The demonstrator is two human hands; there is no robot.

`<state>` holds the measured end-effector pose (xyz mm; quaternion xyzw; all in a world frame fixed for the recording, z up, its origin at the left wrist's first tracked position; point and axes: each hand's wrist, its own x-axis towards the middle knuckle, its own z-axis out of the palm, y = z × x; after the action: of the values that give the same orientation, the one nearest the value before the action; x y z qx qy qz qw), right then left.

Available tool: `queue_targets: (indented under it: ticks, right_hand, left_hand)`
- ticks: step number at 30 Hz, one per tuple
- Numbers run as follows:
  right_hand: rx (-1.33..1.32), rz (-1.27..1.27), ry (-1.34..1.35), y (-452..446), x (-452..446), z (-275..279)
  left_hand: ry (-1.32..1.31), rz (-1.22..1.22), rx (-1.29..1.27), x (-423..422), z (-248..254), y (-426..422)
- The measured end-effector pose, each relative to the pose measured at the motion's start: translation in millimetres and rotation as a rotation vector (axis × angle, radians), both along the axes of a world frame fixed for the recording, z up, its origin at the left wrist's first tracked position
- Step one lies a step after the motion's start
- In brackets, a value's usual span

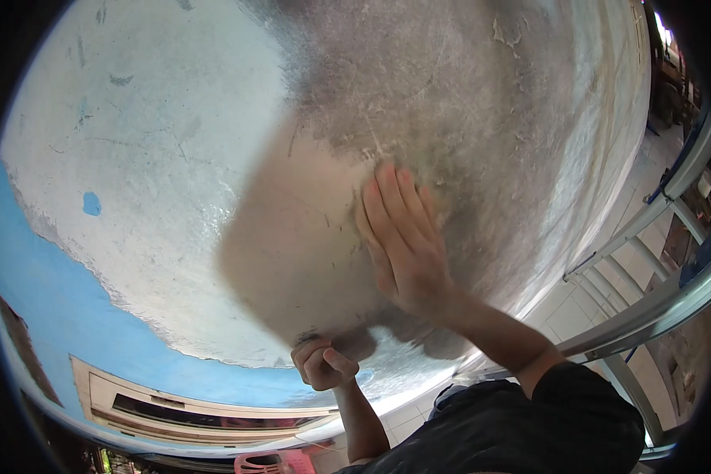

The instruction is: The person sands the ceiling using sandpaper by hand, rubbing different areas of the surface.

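One flat right hand (403, 237) on wall (466, 103); one curled left hand (324, 366), contents unclear.

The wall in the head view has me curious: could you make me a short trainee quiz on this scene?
1. True or false: the fingers of the left hand are curled in.
2. What colour is the small spot on the pale part of the wall? A) red B) blue C) green
3. Which of the person's hands is higher in the picture?

Key: 1. True. 2. B. 3. The right hand.
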<state>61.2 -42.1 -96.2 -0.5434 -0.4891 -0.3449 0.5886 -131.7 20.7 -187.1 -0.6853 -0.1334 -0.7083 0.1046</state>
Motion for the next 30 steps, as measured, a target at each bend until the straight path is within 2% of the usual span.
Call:
queue_targets:
  ticks: [2, 4, 9, 15, 18, 21, 24, 26, 30]
  right_hand:
    - [-0.025, -0.001, -0.010, -1, 0, -18]
    - [-0.018, -0.019, -0.025, -1, 1, -13]
    - [0.106, -0.106, -0.126, 8, 24, 48]
    - [-0.106, -0.054, 0.009, -2, -1, -17]
    - [-0.096, -0.093, -0.091, 1, 15, 2]
    - [0.043, 0.006, -0.114, 0, 29, 50]
    - [-0.027, 0.006, -0.050, -4, 21, 35]
    - [-0.084, -0.016, -0.026, -6, 10, -4]
    - [-0.118, -0.024, -0.058, -9, 18, 18]
  left_hand:
    - [-0.004, 0.030, 0.011, 2, 0, 1]
    - [0.002, 0.066, 0.024, 2, 1, 0]
    - [-0.019, 0.054, 0.012, 3, 2, 1]
    - [-0.023, 0.040, -0.015, 3, 5, -2]
    - [-0.024, 0.030, -0.019, 1, 5, -1]
    - [-0.060, 0.004, -0.020, 8, 6, 0]
    - [-0.053, 0.006, -0.025, 7, 8, 0]
    - [-0.053, 0.003, -0.027, 7, 7, 0]
    - [-0.036, 0.026, -0.020, 2, 5, 0]
